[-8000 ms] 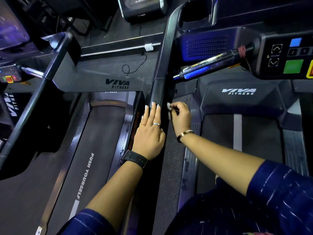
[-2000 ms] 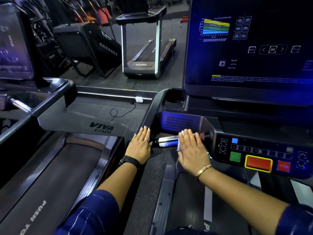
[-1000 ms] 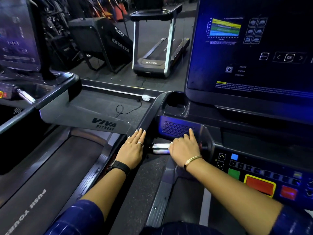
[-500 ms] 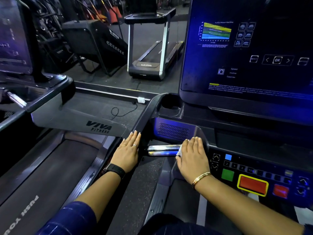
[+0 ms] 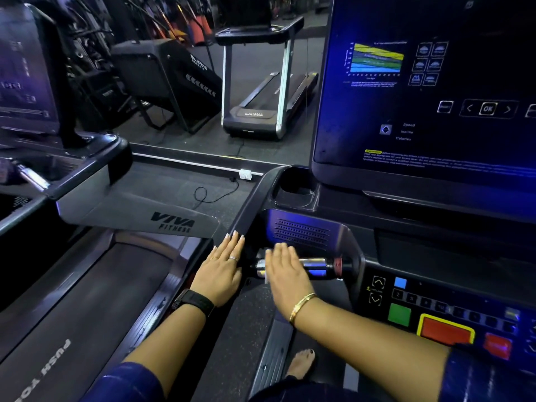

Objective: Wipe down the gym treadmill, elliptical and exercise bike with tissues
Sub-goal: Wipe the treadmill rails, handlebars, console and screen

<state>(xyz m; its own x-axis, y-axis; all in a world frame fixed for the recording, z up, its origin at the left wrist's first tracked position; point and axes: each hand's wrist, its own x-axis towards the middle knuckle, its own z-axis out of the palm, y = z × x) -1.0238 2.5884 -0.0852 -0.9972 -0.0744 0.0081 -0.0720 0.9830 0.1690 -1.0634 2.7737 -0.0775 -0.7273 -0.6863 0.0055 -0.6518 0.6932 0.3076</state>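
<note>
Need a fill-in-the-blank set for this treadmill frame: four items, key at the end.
1. The left hand rests flat on the black rail; its wrist strap is ____.
2. The right hand lies across the chrome grip bar; its bangle is ____.
3. The button with the yellow border is ____.
4. Between the arrows on the screen stand the letters ____.
Missing: black; gold; red; OK.
</note>
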